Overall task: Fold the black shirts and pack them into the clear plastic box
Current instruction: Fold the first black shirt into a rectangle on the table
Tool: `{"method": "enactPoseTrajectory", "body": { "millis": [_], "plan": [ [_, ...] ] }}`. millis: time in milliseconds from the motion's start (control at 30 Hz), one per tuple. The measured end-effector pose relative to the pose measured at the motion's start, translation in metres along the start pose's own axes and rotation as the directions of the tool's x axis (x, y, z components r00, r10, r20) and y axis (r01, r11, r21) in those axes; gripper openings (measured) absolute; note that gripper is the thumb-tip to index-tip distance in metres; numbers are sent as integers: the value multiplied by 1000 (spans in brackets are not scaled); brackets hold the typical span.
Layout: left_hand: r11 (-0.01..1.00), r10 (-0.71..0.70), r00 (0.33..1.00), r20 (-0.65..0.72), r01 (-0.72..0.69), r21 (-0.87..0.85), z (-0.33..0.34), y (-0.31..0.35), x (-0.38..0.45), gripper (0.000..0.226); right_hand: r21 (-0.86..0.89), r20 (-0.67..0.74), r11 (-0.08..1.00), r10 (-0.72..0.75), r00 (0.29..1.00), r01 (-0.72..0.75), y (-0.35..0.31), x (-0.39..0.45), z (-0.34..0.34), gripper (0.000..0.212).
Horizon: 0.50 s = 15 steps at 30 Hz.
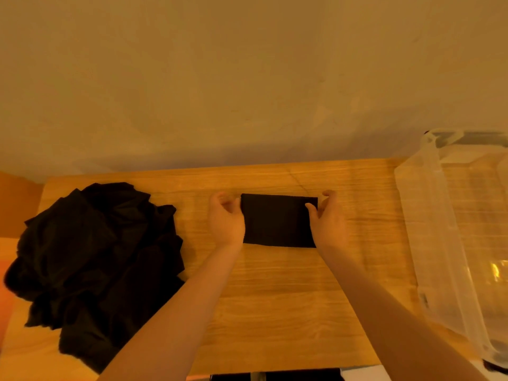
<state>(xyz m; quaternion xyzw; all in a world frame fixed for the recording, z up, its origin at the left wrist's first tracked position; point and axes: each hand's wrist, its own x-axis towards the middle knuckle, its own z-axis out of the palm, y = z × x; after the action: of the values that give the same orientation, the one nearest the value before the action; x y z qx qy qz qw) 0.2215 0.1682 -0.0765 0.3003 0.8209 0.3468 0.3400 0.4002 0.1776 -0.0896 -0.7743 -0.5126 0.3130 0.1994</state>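
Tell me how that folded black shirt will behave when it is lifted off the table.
The folded shirt is soft cloth, so it will probably sag and may unfold unless supported from both ends. It looks light and unlikely to slide. The left hand and right hand flank its short edges.

Premises appear domestic, most likely a room in a home. Evidence: a light wood-grain tabletop (275, 298) set against a plain, unadorned plastered wall (247, 78); warm yellowish lighting throughout; a heap of loose black shirts (96, 257) on the table; a clear plastic storage box (439, 243) of household type at the table's right end. Exact room cannot be determined.
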Motion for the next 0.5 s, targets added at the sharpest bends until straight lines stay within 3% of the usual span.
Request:
{"method": "enactPoseTrajectory", "body": {
  "millis": [67, 133, 167, 233, 300, 367, 433, 500],
  "plan": [
    [983, 140, 988, -58, -132, 127, -6, -3, -7, 34, -153, -59, 959, -248, 967, 237, 0, -2, -8, 42],
    [857, 398, 910, 118, -414, 306, -3, -11, -24, 36, -281, 18, 814, -525, 851, 508, -2, -1, -6, 38],
    [759, 463, 854, 238, -521, 390, 1, -17, -34, 39, -316, 101, 744, -590, 801, 588, -2, 0, -1, 40],
    [553, 456, 758, 465, -651, 520, 7, -33, -46, 47, -340, 313, 677, -572, 758, 652, -2, 1, 7, 49],
    [418, 384, 716, 582, -697, 582, 8, -45, -45, 55, -422, 427, 625, -502, 752, 657, 6, -2, 14, 62],
    [371, 349, 717, 603, -697, 614, 4, -49, -37, 56, -504, 447, 595, -440, 779, 626, 17, -5, 15, 72],
    [366, 343, 763, 548, -646, 670, -2, -47, -27, 55, -545, 390, 619, -410, 825, 565, 21, -12, 13, 74],
    [436, 300, 822, 483, -569, 697, -5, -41, -25, 56, -588, 327, 658, -338, 883, 470, 20, -17, 11, 65]
  ]
}}
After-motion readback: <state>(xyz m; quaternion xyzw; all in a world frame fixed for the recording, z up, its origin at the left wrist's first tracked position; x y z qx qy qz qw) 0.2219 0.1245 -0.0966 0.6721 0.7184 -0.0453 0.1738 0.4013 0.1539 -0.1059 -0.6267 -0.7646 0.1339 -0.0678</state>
